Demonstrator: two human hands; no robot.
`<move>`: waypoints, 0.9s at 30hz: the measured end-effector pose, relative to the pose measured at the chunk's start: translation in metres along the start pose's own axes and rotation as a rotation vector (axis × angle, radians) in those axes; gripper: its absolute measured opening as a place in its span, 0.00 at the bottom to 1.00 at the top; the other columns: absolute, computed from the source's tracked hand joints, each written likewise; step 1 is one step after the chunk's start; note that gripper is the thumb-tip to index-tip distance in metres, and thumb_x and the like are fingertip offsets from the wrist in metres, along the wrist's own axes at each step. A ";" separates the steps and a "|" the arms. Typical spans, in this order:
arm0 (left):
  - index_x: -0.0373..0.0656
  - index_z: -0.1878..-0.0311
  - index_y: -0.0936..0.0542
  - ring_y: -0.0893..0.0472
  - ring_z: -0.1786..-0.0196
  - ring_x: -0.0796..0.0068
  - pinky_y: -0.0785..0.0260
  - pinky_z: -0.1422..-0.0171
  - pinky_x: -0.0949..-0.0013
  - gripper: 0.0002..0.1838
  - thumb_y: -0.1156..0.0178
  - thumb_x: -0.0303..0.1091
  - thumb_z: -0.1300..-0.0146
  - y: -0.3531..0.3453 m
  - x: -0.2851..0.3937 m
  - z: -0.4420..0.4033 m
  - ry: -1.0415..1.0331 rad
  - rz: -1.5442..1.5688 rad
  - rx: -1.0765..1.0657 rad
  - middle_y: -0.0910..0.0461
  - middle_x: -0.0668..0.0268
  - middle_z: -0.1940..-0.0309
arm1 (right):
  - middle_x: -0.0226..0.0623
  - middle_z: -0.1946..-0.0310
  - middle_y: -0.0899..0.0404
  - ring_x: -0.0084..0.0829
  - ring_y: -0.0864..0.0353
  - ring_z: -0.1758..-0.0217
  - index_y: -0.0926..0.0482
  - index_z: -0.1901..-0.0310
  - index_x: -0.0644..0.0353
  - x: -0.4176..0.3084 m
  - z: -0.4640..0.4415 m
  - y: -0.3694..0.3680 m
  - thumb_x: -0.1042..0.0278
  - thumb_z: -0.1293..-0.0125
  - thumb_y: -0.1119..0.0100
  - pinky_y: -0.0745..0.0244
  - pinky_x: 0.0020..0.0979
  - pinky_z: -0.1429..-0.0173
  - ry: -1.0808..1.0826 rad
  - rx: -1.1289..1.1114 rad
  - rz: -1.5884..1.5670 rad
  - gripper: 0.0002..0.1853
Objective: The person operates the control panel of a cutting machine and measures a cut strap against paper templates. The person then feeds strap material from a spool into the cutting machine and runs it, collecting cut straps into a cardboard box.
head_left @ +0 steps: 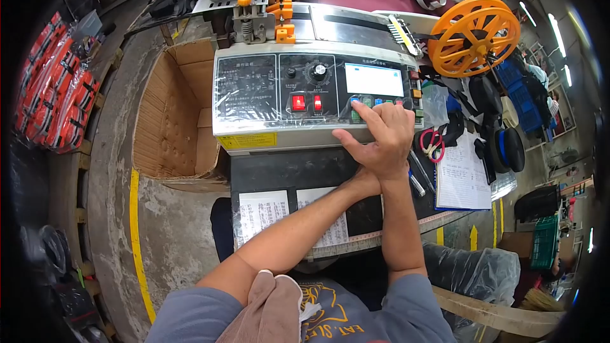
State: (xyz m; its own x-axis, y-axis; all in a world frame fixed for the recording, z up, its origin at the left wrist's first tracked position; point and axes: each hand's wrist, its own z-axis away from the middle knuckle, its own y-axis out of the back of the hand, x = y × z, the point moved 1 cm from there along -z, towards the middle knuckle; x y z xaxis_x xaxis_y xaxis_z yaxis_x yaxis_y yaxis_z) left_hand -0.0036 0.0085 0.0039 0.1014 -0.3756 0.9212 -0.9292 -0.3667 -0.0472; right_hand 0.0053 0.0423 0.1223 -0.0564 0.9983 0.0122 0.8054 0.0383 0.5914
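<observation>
My right hand is over the control panel of a white machine. Its index fingertip touches a button in the row under the lit screen, with the thumb spread to the left. My left hand crosses beneath the right wrist, in front of the machine; its fingers are hidden there. A black knob and two red switches, the left switch and the right switch, sit left of the screen.
An orange reel stands at the machine's right. Pink-handled scissors, pens and an open notebook lie to the right. Handwritten sheets are along the table's front. A cardboard box stands left.
</observation>
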 end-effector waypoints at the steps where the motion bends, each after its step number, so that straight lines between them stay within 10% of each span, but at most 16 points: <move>1: 0.44 0.40 0.21 0.24 0.39 0.65 0.30 0.32 0.55 0.18 0.31 0.40 0.28 -0.001 -0.001 0.001 0.001 0.025 0.002 0.22 0.61 0.45 | 0.26 0.68 0.22 0.32 0.24 0.64 0.10 0.48 0.52 0.000 0.001 0.000 0.44 0.48 0.16 0.38 0.38 0.53 -0.002 0.000 -0.003 0.30; 27: 0.43 0.41 0.20 0.21 0.40 0.66 0.28 0.33 0.56 0.18 0.30 0.38 0.29 -0.006 -0.016 0.000 -0.041 -0.010 0.034 0.20 0.61 0.46 | 0.27 0.66 0.22 0.33 0.25 0.61 0.11 0.47 0.52 0.002 0.001 0.001 0.46 0.51 0.14 0.38 0.39 0.50 -0.034 -0.036 -0.033 0.31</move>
State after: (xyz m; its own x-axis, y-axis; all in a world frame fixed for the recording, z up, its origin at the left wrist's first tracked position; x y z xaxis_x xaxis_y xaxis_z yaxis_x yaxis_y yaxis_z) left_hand 0.0007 0.0164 -0.0105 0.1257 -0.4057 0.9053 -0.9156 -0.3989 -0.0516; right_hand 0.0065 0.0441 0.1222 -0.0625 0.9974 -0.0348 0.7814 0.0706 0.6200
